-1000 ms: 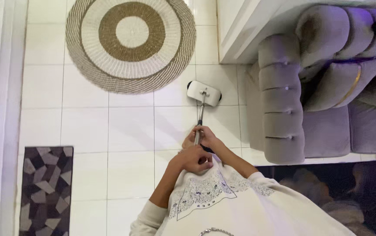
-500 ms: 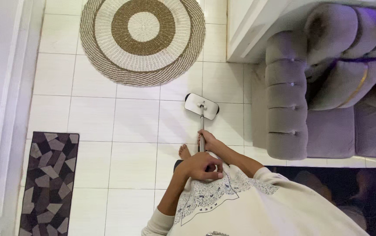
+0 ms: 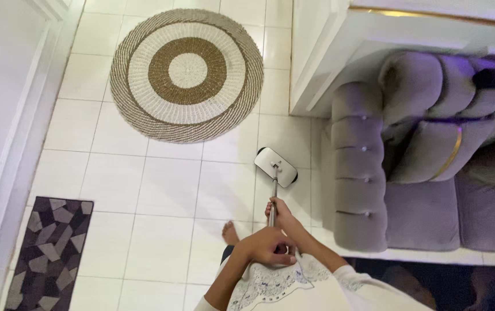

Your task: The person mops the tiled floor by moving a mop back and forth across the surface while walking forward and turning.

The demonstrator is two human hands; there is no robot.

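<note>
A flat mop with a white rectangular head [image 3: 275,167] and a thin metal pole [image 3: 273,198] rests on the white tiled floor [image 3: 167,190], close to the sofa's arm. My right hand [image 3: 282,214] grips the pole partway down. My left hand [image 3: 270,246] is closed around the pole's upper end, close to my chest. A bare foot [image 3: 229,232] shows just left of my hands.
A round woven rug [image 3: 187,74] with brown and white rings lies ahead. A grey tufted sofa [image 3: 426,167] stands at the right, a white wall corner [image 3: 322,57] behind it. A dark patterned mat [image 3: 46,253] lies at the lower left, a dark rug [image 3: 460,285] at the lower right.
The view has shifted back and tilted, so the rug and sofa sit lower in the frame. The mop head has swung to the right, closer to the sofa arm. Both hands keep hold of the pole.
</note>
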